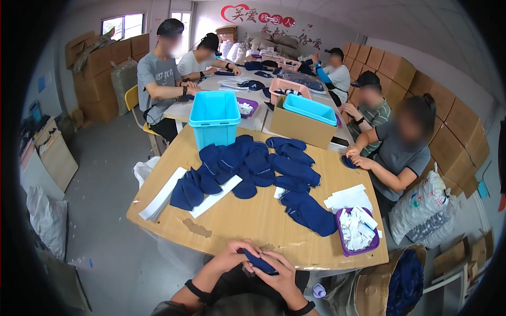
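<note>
Close to my body, at the table's near edge, both hands are closed on a small folded navy cloth piece [258, 262]. My left hand [235, 256] grips its left end, with the thumb and fingers bent over the top. My right hand [280, 273] pinches it from the right side. The fingers cover part of the piece, so its exact kind does not show. Beyond my hands, a loose pile of similar navy cloth pieces [245, 166] spreads over the wooden table [253, 231]. A further navy bundle [308, 211] lies on the right, nearer to me.
White paper strips [162, 195] lie under the pile's left side. A turquoise bin [214, 118] stands behind it. A purple basket of white labels [360, 231] sits at the right edge, near white sheets [349, 198]. Several co-workers sit around the tables; one person [406, 147] handles navy cloth.
</note>
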`<state>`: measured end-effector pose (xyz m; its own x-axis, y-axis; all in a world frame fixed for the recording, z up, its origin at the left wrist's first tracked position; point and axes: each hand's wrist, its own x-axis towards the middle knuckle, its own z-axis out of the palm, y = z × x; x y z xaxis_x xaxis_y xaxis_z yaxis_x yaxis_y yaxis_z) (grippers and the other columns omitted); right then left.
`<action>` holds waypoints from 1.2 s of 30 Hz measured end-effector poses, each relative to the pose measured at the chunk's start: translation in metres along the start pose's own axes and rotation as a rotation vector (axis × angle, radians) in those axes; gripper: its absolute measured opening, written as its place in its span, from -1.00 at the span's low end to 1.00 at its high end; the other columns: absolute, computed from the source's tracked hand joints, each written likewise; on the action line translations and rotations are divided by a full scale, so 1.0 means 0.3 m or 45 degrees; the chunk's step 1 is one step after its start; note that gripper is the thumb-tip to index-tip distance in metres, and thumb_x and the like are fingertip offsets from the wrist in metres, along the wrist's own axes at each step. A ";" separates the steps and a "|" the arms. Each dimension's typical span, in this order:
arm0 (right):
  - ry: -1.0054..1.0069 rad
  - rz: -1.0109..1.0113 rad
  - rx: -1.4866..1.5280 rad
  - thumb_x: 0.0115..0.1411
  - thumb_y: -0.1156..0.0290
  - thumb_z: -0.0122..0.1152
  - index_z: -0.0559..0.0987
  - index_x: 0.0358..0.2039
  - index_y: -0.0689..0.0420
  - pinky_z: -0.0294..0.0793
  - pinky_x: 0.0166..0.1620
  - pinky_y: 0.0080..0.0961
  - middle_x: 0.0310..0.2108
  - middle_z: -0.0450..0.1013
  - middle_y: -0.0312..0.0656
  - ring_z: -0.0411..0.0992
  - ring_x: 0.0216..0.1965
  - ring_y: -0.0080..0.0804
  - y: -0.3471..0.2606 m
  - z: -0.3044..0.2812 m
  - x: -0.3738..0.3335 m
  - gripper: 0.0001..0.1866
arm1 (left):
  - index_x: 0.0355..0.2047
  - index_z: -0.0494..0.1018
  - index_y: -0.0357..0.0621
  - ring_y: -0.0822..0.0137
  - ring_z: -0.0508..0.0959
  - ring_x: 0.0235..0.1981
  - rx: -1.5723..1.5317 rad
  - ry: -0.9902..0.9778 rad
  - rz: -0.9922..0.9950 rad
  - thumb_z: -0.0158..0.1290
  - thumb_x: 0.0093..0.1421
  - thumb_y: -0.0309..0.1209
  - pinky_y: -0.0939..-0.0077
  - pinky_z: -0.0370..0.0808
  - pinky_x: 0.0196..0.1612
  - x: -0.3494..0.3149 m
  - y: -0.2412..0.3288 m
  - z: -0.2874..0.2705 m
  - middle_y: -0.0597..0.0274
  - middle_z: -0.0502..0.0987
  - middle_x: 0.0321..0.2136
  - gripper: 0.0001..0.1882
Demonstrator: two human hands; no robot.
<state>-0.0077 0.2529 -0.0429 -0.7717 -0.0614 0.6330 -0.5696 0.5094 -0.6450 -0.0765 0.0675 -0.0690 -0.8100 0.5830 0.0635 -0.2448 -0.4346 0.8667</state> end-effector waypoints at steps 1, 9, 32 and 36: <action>-0.028 -0.063 -0.035 -0.07 0.50 0.52 0.65 -0.13 0.21 0.61 -0.12 -0.46 -0.11 0.54 -0.04 0.59 -0.13 -0.23 -0.006 -0.004 -0.008 -0.58 | -0.32 0.55 -0.40 0.17 0.65 -0.43 -0.025 -0.036 -0.031 0.07 0.15 -0.72 0.47 0.71 -0.42 -0.002 0.004 -0.001 -0.07 0.51 -0.18 -0.89; -0.035 0.325 0.175 -0.09 0.53 0.54 0.68 -0.27 0.26 0.58 -0.18 -0.53 -0.30 0.62 -0.06 0.62 -0.26 -0.33 -0.036 -0.022 -0.025 -0.69 | -0.30 0.57 -0.40 0.23 0.65 -0.37 0.323 0.051 0.059 0.06 0.06 -0.80 0.56 0.65 -0.41 -0.049 0.041 0.075 -0.06 0.55 -0.20 -0.79; -0.091 0.622 0.609 0.19 0.58 0.27 0.62 -0.11 0.34 0.59 -0.27 -0.60 -0.22 0.58 -0.02 0.60 -0.28 -0.36 -0.145 0.006 -0.042 -0.75 | -0.29 0.58 -0.34 0.33 0.63 -0.35 0.430 0.295 0.248 0.23 0.06 -0.68 0.59 0.62 -0.39 -0.207 0.117 0.175 0.04 0.56 -0.25 -0.82; -0.108 0.162 0.129 0.06 0.48 0.42 0.64 -0.13 0.25 0.60 -0.12 -0.49 -0.22 0.58 -0.07 0.60 -0.20 -0.27 -0.198 -0.001 -0.023 -0.67 | -0.30 0.57 -0.40 0.32 0.63 -0.38 0.222 0.250 0.231 0.16 0.07 -0.76 0.61 0.65 -0.48 -0.228 0.112 0.154 -0.01 0.52 -0.21 -0.84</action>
<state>0.0315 0.2234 -0.0089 -0.8581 -0.0761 0.5078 -0.4880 0.4285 -0.7604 -0.0046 0.0447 -0.0215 -0.9236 0.3558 0.1428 -0.0057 -0.3851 0.9229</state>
